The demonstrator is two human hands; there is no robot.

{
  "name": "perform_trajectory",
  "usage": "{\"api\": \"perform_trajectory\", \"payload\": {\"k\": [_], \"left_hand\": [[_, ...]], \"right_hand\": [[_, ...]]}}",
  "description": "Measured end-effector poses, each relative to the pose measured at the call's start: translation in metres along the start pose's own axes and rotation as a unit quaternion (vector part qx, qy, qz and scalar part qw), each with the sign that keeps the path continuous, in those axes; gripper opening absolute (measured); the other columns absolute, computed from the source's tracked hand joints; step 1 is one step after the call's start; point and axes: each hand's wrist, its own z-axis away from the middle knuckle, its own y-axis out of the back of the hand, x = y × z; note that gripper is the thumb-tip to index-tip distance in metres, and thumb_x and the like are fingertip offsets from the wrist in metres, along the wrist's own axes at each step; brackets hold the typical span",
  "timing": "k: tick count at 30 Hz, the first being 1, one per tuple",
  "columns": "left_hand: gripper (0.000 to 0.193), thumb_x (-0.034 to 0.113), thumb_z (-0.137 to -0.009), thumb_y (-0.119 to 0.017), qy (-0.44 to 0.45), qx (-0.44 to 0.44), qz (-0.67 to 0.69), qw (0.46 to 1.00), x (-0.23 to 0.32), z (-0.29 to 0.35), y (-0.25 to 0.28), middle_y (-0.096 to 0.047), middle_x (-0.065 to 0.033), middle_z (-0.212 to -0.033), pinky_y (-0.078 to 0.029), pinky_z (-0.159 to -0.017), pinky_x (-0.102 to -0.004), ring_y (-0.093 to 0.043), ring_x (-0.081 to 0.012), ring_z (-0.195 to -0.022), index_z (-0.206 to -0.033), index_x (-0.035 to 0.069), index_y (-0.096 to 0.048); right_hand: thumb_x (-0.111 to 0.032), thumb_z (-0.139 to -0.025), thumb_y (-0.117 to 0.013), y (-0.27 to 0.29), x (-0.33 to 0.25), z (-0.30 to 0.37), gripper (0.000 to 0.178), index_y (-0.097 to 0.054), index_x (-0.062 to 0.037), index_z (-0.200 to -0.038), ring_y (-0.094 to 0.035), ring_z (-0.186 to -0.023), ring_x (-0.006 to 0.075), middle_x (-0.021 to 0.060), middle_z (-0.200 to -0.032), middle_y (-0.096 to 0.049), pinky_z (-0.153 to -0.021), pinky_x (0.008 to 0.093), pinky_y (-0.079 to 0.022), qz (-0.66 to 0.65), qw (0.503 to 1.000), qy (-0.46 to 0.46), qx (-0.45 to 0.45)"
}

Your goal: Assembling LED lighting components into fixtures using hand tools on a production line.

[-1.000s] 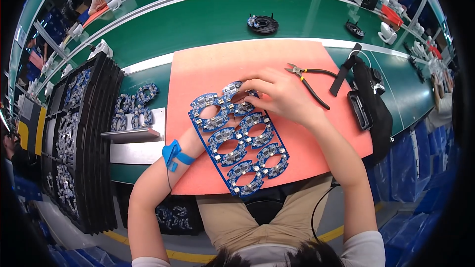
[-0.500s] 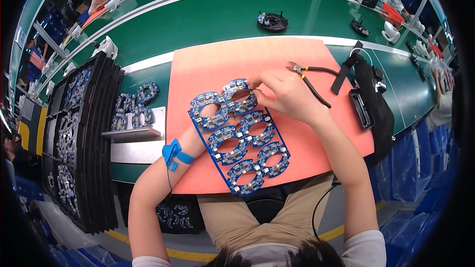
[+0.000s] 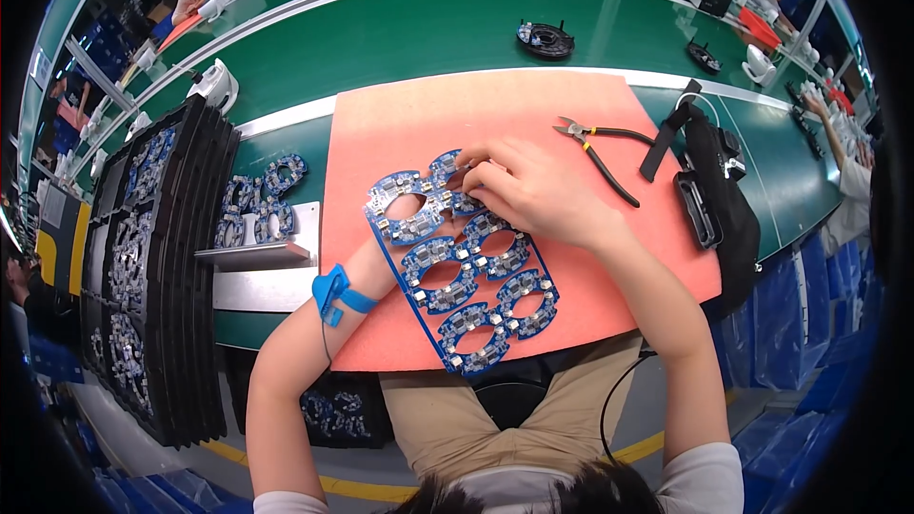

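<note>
A blue panel of several ring-shaped circuit boards point(image 3: 440, 276) is held tilted over the pink mat point(image 3: 571, 276). My left hand point(image 3: 451, 227) supports the panel from underneath; most of its fingers are hidden, with some skin showing through the gaps. A blue wrist strap point(image 3: 333, 295) circles my left forearm. Over the panel's far right ring lies my right hand point(image 3: 533, 192), its fingers bent and closed on that ring, which they partly cover. To the right of this hand rest diagonal cutters point(image 3: 609, 157) with black and yellow handles, their jaws apart.
Black trays point(image 3: 157, 276) with boards are stacked at left. Beside them, loose ring boards point(image 3: 276, 200) lie by a metal block point(image 3: 262, 276). A black pouch point(image 3: 714, 190) sits at right. The green conveyor point(image 3: 400, 48) carries a black round part point(image 3: 546, 39). Other people work farther off.
My right hand has shifted left, its fingers curling farther over the far right ring. The round black parts on the conveyor have moved right. My left arm stays almost still.
</note>
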Motion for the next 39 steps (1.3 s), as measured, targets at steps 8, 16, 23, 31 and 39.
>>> {"api": "perform_trajectory", "payload": {"k": [8, 16, 23, 31, 39], "left_hand": [[0.038, 0.024, -0.103, -0.037, 0.040, 0.282, -0.339, 0.897, 0.002, 0.001, -0.020, -0.055, -0.0196, -0.124, -0.049, -0.101, -0.0446, -0.057, -0.0299, -0.114, -0.127, -0.002, -0.048], [0.041, 0.030, -0.103, -0.035, 0.017, 0.097, 0.131, 0.987, -0.005, -0.002, -0.003, -0.056, -0.0199, -0.125, -0.047, -0.102, -0.0471, -0.057, -0.0308, -0.113, -0.128, 0.000, -0.049], [0.041, 0.029, -0.104, -0.033, 0.025, 0.194, 0.018, 0.980, 0.002, 0.000, -0.002, -0.052, -0.0171, -0.133, -0.043, -0.106, -0.0485, -0.054, -0.0310, -0.120, -0.131, 0.002, -0.048], [0.048, 0.028, -0.102, -0.042, 0.045, 0.144, -0.050, 0.987, 0.005, 0.002, -0.013, -0.048, -0.0145, -0.140, -0.042, -0.108, -0.0413, -0.050, -0.0257, -0.126, -0.142, 0.003, -0.038], [0.052, 0.040, -0.102, -0.030, 0.059, 0.250, 0.047, 0.965, 0.015, -0.005, -0.010, -0.059, -0.0163, -0.126, -0.049, -0.100, -0.0497, -0.058, -0.0311, -0.116, -0.134, 0.002, -0.047]], "right_hand": [[-0.006, -0.083, -0.066, -0.002, 0.003, 0.001, 0.012, -0.058, -0.0049, -0.092, -0.060, -0.095, 0.0262, 0.0071, -0.106, -0.060, -0.079, 0.0365, -0.051, -0.016, 1.000, -0.013, 0.009], [-0.004, -0.088, -0.061, -0.006, 0.008, 0.002, 0.009, -0.058, -0.0016, -0.096, -0.064, -0.091, 0.0286, 0.0119, -0.109, -0.062, -0.079, 0.0369, -0.051, -0.138, 0.981, -0.128, 0.049], [-0.015, -0.087, -0.065, -0.017, 0.006, -0.002, 0.020, -0.062, -0.0034, -0.103, -0.059, -0.104, 0.0294, 0.0142, -0.118, -0.058, -0.082, 0.0380, -0.050, -0.088, 0.985, -0.114, 0.092], [-0.027, -0.091, -0.066, -0.027, 0.026, 0.009, 0.029, -0.067, 0.0021, -0.091, -0.063, -0.074, 0.0136, 0.0073, -0.080, -0.065, -0.066, 0.0280, -0.049, -0.301, 0.894, -0.326, 0.068], [-0.027, -0.098, -0.057, -0.009, 0.033, 0.000, 0.026, -0.066, -0.0028, -0.098, -0.050, -0.052, 0.0006, -0.0037, -0.075, -0.062, -0.044, 0.0158, -0.037, -0.465, 0.722, -0.468, 0.207]]}}
